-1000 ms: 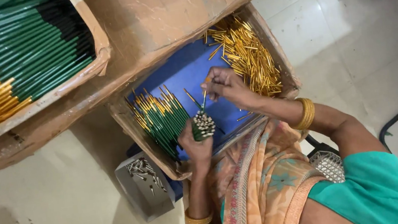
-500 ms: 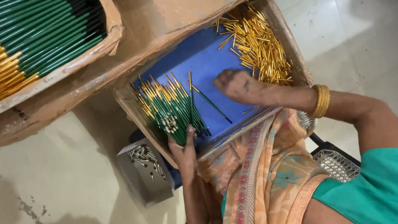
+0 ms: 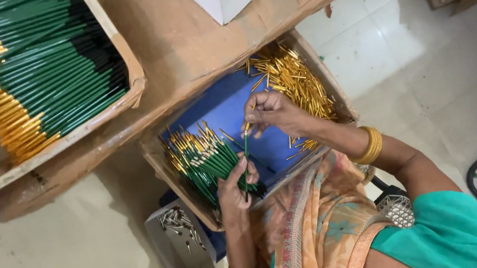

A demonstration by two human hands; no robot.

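**Head view: pen assembly at the blue-lined tray**

Head view shows a shallow cardboard tray (image 3: 160, 162) lined with smooth blue sheet. All positions below are taken from this tray.

- Left hand (image 3: 234, 184), at the tray's near edge, is closed around a bundle of thin green barrels (image 3: 205, 159) with pale and gold ends; the bundle fans out over the tray's left half.
- Right hand (image 3: 269, 111), over the tray's middle, pinches the upper end of a single green barrel (image 3: 246, 151) between fingertips; the barrel stands nearly upright, its lower end at the left hand.
- Loose gold metal caps (image 3: 295, 78), short and shiny, lie heaped in the tray's far right corner.
- Small grey box (image 3: 172, 263) of dull metal tips sits on the floor just beside the tray's near left corner.
- Larger cardboard crate (image 3: 119, 51), beyond the tray, holds green barrels with gold ends stacked in neat rows.
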